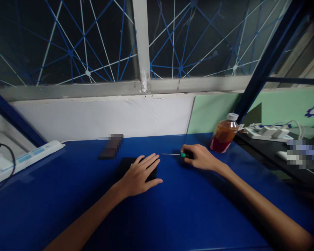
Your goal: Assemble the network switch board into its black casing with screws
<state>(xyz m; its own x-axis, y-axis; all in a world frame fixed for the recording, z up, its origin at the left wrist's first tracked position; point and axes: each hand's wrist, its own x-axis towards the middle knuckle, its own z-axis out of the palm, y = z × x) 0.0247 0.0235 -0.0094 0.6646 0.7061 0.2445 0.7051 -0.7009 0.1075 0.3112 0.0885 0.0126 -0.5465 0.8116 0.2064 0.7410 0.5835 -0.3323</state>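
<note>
My left hand (pixel 141 174) lies flat, fingers spread, on a thin black rectangular device (pixel 125 165) on the blue table (pixel 172 216). My right hand (pixel 200 157) grips a small screwdriver (pixel 181 154) with a green and black handle. Its thin metal shaft points left, and the tip ends just beside the fingertips of my left hand, near the device's far right corner.
A blurred dark block (pixel 111 146) lies behind the device. A bottle of amber liquid (pixel 223 134) stands right of my right hand. A white power strip (pixel 26 157) runs along the left edge; another with plugs (pixel 267 132) sits on a dark bench at right.
</note>
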